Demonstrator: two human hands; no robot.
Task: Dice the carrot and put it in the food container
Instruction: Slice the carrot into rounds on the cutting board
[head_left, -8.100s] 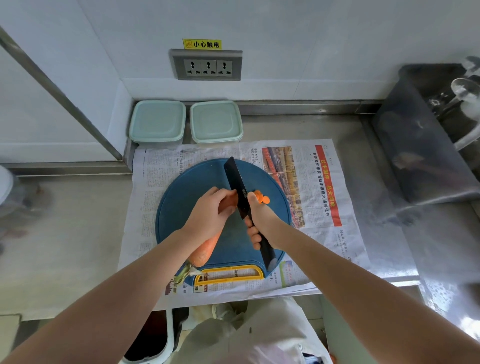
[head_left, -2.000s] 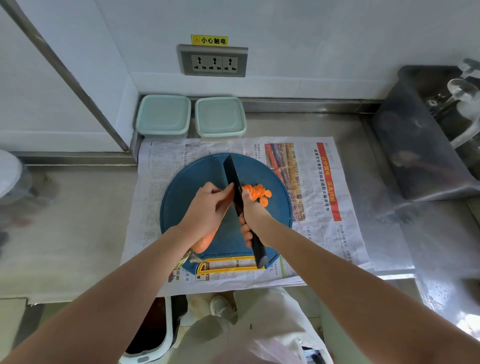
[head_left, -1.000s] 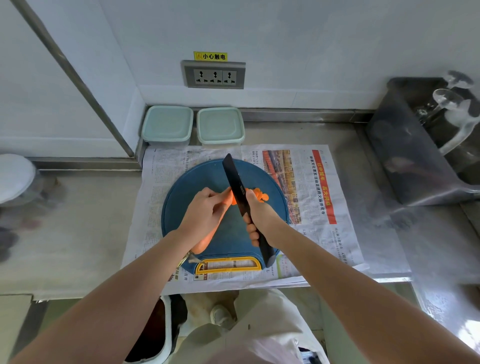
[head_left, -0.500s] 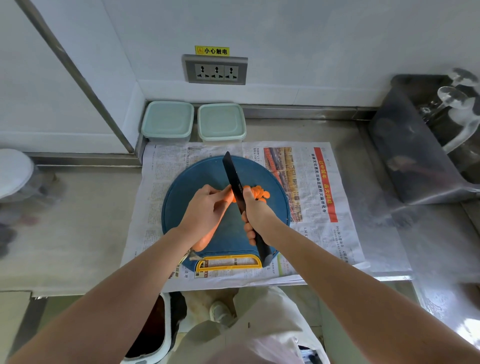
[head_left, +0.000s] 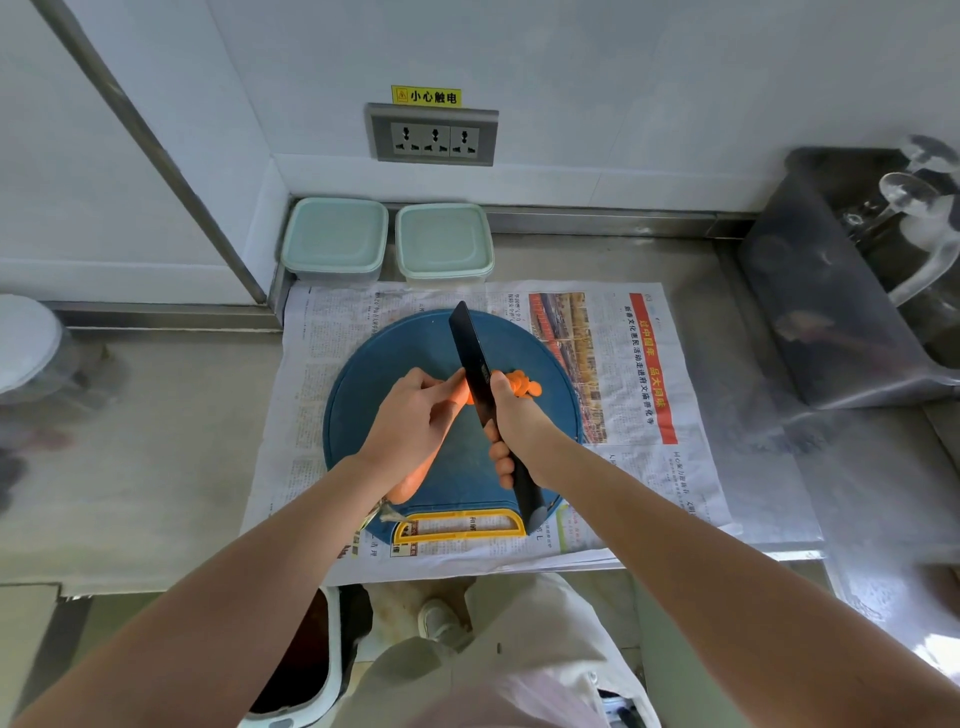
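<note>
With the carrot (head_left: 415, 480) lying on the blue cutting board (head_left: 363, 395), pinned under the curled fingers of the left hand (head_left: 415, 421), and the right hand (head_left: 514, 431) wrapped round the knife (head_left: 470, 353) handle, tuck the fingertips back from the blade and cut straight down beside the slices (head_left: 524, 387) at right.

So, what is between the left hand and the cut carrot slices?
The blade of the black knife, held by the right hand, stands between the left hand and the carrot slices, in the head view.

Curled left hand (head_left: 414, 422), curled right hand (head_left: 521, 427)
</note>
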